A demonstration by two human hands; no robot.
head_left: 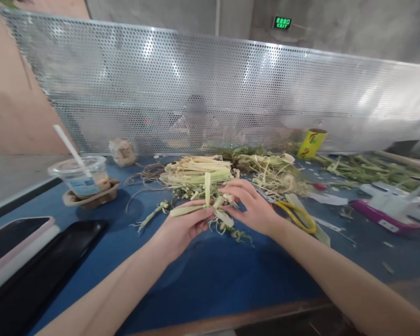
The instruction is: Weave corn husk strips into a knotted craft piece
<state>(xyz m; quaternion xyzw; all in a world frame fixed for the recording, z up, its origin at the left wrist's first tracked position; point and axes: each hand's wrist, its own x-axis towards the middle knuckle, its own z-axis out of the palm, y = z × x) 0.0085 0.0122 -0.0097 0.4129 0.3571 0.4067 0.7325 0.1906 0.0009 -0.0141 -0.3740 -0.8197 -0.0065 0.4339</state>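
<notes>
Pale green corn husk strips (208, 190), crossed and folded together, are held over the middle of the blue table. My left hand (182, 228) is closed on them from the left, its thumb laid along one flat strip. From the right, my right hand (250, 205) curls its fingers and thumb around the folded husk's other side; its exact fingertip contact is partly hidden. Thin greenish root-like strands (240, 234) show below the hands. Just behind lies a stack of flat yellowish husks (198, 167). Scissors with yellow handles (297, 215) rest beside my right wrist.
A lidded cup with a straw (82, 175) stands in a cardboard holder at left, near a phone (16, 238) and black tray (45, 275). A yellow tube (311, 143), plant stems (367, 168) and a purple-based item (385, 217) sit at right. A perforated metal screen (224, 93) rises behind.
</notes>
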